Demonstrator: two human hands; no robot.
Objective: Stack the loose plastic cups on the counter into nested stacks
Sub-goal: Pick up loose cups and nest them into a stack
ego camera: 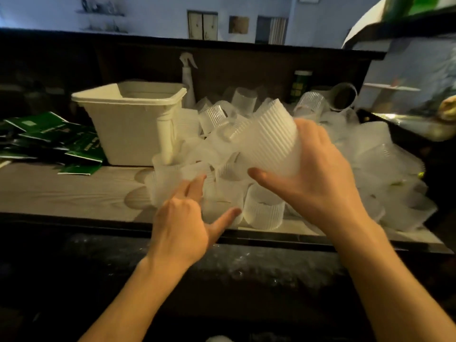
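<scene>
The right hand [318, 174] grips a tilted nested stack of ribbed translucent plastic cups [269, 141]; the left hand [182, 225] – fingers extended – touches loose cups [264, 208] on the pale wood-grain counter [61, 191], under a blue wall [153, 16].

Pale wood-grain counter [61, 193] edged in front by dark strip. Dark back panel [246, 67] raised behind counter, topped by dark ledge. Blue-lit wall [153, 18] seen beyond back panel, small framed openings [202, 25] set in it. Faint shelves [101, 18] mounted left of openings. Light dim overall; floor not seen.
</scene>
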